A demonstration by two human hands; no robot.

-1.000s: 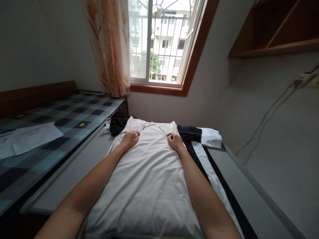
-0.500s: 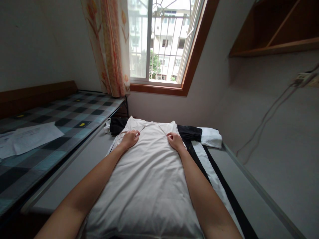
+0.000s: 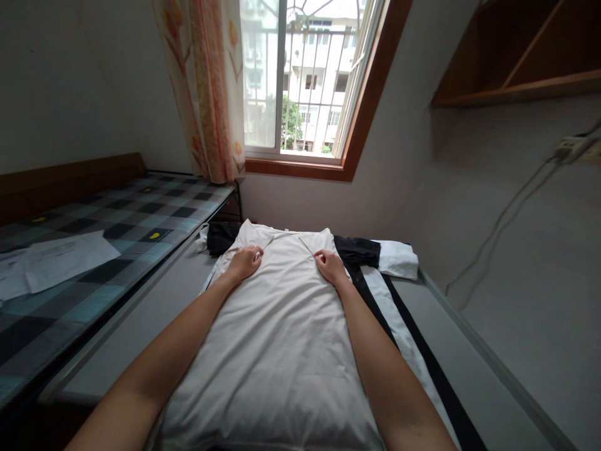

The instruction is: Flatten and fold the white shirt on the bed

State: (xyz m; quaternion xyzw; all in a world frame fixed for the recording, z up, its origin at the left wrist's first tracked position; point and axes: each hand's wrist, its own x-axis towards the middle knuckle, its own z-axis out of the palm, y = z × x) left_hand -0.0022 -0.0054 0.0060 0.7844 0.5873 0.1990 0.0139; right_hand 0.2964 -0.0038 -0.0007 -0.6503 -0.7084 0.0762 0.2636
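Note:
A white shirt [image 3: 277,338] lies flat along a grey table [image 3: 154,307], its collar end towards the window. My left hand [image 3: 244,262] is closed on the shirt's cloth near the left shoulder. My right hand [image 3: 330,265] is closed on the cloth near the right shoulder. Both forearms stretch over the shirt's sides. Under it lies a white garment with black stripes [image 3: 399,313], and a black piece of cloth [image 3: 357,249] shows at the far end.
A bed with a checked cover [image 3: 117,225] stands to the left, papers [image 3: 61,254] on it. A window with a curtain [image 3: 206,88] is ahead. A wooden shelf [image 3: 516,62] and a power strip with cables [image 3: 568,150] hang on the right wall.

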